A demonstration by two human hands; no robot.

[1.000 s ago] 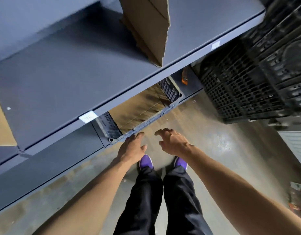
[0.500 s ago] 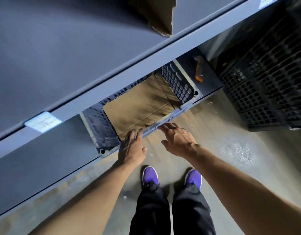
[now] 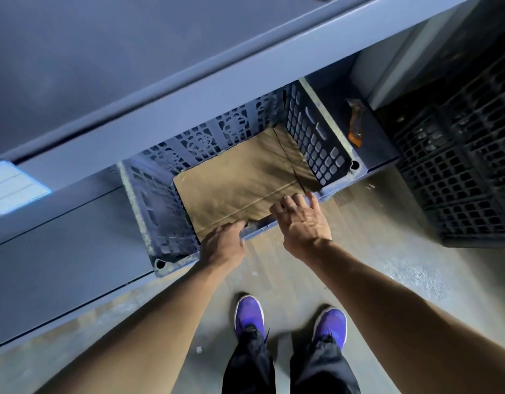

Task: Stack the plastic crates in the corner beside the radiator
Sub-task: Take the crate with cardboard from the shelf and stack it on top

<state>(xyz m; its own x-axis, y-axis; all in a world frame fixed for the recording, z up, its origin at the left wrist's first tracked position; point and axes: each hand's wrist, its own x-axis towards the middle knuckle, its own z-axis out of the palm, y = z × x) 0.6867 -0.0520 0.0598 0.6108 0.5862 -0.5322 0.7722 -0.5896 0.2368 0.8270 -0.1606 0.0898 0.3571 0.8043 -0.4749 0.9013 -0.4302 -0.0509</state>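
A blue perforated plastic crate sits on the lowest shelf, sticking out past the shelf edge, with a sheet of brown cardboard lining its bottom. My left hand is curled over the crate's near rim, fingers hooked inside. My right hand lies on the same rim further right, fingers spread over the edge. A stack of black lattice crates stands on the floor at the right.
A grey metal shelf overhangs the crate from above. An orange utility knife lies on the lower shelf right of the crate. My two purple shoes stand on the concrete floor just below the crate.
The crate has slid further out from under the shelf toward me. Both hands went from reaching for the near rim to resting on it, the left one curling over it.
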